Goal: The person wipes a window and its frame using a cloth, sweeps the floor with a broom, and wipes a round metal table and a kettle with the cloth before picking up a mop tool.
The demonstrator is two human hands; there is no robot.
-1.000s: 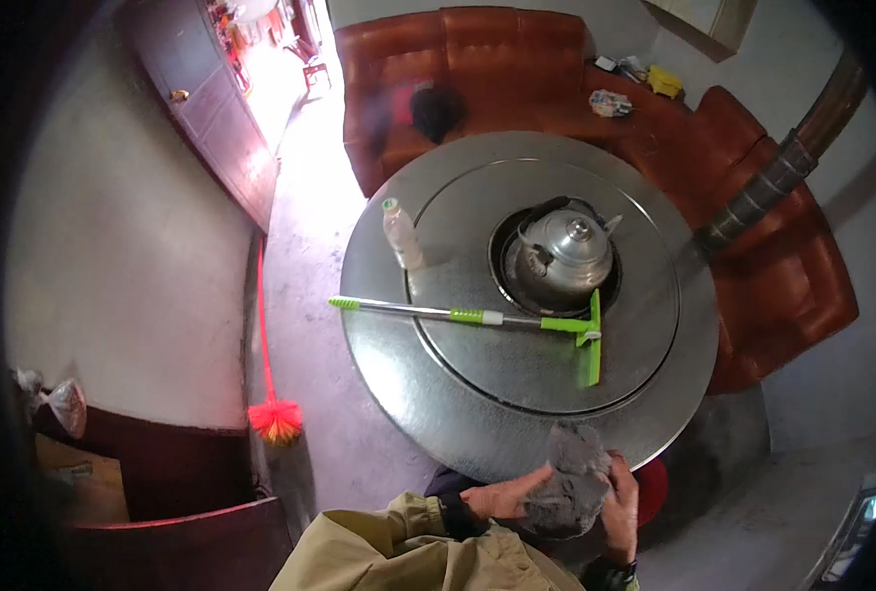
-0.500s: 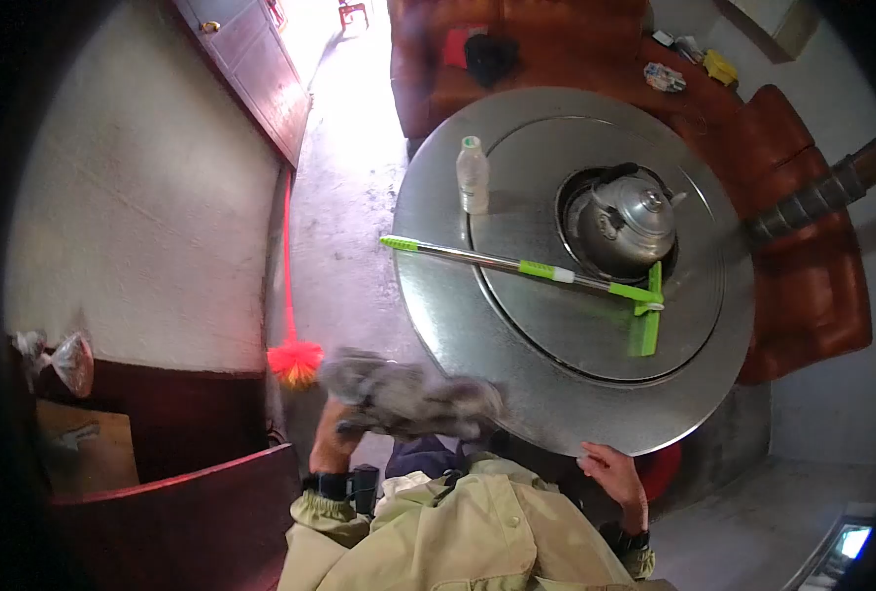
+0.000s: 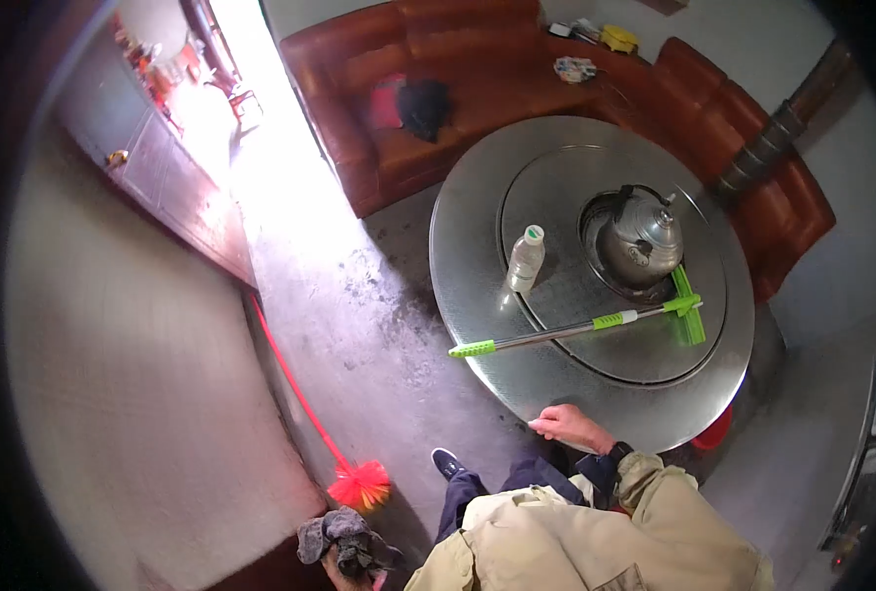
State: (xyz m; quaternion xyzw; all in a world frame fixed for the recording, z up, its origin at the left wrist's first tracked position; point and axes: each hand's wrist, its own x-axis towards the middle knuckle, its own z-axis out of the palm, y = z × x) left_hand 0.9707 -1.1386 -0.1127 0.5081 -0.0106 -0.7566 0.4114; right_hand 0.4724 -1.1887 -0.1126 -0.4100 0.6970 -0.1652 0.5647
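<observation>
My left hand [image 3: 351, 574], low at the frame's bottom edge, is closed around a bunched grey cloth [image 3: 344, 540]. Just above the cloth, the red and yellow bristles of a long-handled brush [image 3: 359, 486] rest on the floor. At the near rim of the round metal table [image 3: 487, 369] is my right hand [image 3: 568, 426], its fingers curled together; a small pale spot shows at the fingertips, too small to name. A green-and-silver squeegee [image 3: 576, 328] lies across the tabletop. Beyond it stand a clear plastic bottle [image 3: 526, 260] and a metal kettle [image 3: 645, 241], which sits in the table's central opening.
A brown sofa [image 3: 477, 59] curves behind the table, with dark and red cloth items [image 3: 422, 108] on its seat. On the right, a stovepipe [image 3: 768, 148] slants upward. The open door [image 3: 162, 177] stands at left, and a red object [image 3: 716, 429] shows under the table.
My left hand has lowered with the grey cloth from beside the table toward the bottom edge. The right fingers have curled in at the table rim. My view has turned left.
</observation>
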